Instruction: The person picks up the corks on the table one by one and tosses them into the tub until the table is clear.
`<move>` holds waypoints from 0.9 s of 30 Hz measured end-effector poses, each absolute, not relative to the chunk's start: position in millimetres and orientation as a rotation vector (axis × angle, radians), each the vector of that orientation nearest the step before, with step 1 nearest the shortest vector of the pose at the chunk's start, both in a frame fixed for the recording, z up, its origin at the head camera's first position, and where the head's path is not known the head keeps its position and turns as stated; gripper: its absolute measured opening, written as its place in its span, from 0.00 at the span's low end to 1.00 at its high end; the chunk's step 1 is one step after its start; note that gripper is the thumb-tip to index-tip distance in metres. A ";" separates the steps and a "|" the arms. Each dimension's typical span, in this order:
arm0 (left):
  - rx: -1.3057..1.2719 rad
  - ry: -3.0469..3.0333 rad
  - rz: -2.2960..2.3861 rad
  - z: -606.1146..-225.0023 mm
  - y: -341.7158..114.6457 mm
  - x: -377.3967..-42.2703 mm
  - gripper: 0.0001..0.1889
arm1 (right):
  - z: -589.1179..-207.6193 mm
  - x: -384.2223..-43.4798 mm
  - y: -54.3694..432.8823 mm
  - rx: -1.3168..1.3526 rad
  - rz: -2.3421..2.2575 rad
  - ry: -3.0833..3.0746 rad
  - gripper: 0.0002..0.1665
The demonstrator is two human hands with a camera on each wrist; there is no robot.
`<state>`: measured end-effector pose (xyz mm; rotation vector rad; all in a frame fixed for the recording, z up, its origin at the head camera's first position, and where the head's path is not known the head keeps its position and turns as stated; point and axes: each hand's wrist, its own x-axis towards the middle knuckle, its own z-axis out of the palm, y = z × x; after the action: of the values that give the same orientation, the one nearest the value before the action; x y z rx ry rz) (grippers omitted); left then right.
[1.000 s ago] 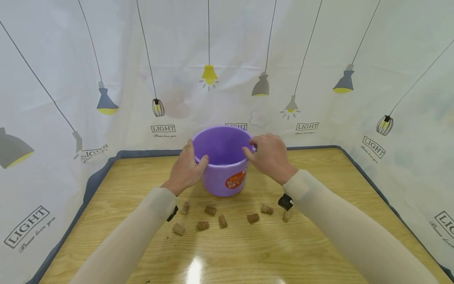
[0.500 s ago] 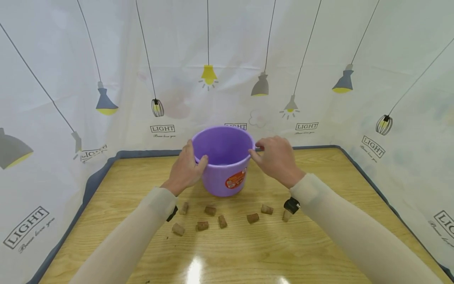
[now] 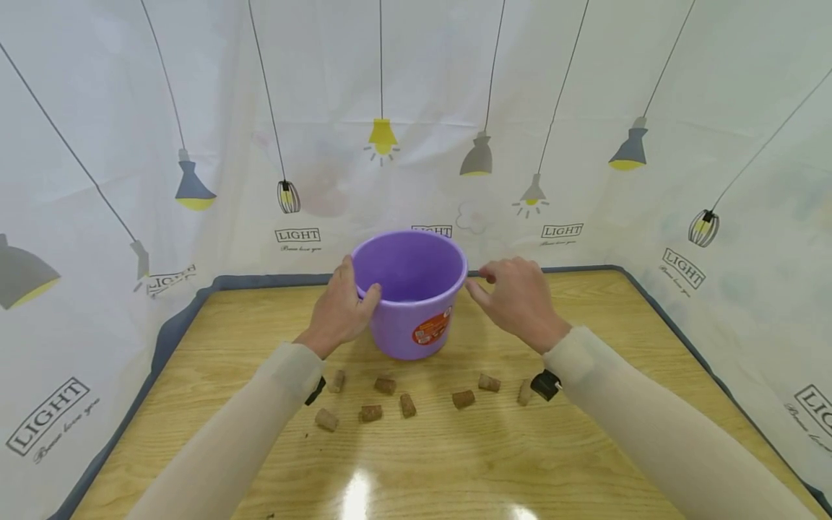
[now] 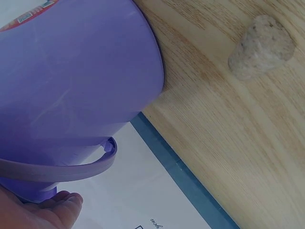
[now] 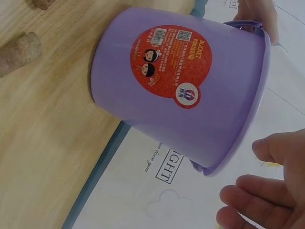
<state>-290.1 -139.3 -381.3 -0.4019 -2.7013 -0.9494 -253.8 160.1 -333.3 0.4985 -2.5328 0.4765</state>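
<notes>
A purple plastic bucket (image 3: 393, 328) with a red label stands upright near the far edge of the table. My left hand (image 3: 338, 310) grips its rim on the left, thumb over the near side. In the left wrist view the bucket's handle (image 4: 71, 172) hangs down along the wall, close to my fingers (image 4: 66, 210). To the right of the rim, my right hand (image 3: 516, 300) is held in the air with nothing in it. The right wrist view shows its thumb and fingers (image 5: 257, 202) spread loosely, a gap away from the bucket.
Several corks lie scattered on the wooden table (image 3: 429, 469) in front of the bucket, among them a dark cork (image 3: 464, 399) and a pale cork (image 3: 327, 419). A white cloth backdrop (image 3: 429, 87) printed with lamps surrounds the table on three sides.
My right hand has let go of the bucket's right rim and moved off to the right, its fingers loosening. The left hand and the bucket have stayed in place.
</notes>
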 end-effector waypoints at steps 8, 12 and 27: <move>-0.388 -2.726 -0.940 -379.9 -139.1 -288.8 0.47 | -343.3 -246.0 167.2 0.481 0.445 -2.584 0.19; -0.380 -2.735 -0.934 -379.1 -139.1 -288.4 0.47 | -348.8 -242.5 171.5 0.491 0.440 -2.604 0.19; -0.381 -2.735 -0.942 -379.2 -138.5 -288.6 0.47 | -367.5 -231.0 189.2 0.503 0.399 -2.656 0.18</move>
<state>-288.6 -138.5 -379.2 -0.3806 -2.7352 -0.9425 -231.0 189.2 -367.5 0.5030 -2.6560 0.3989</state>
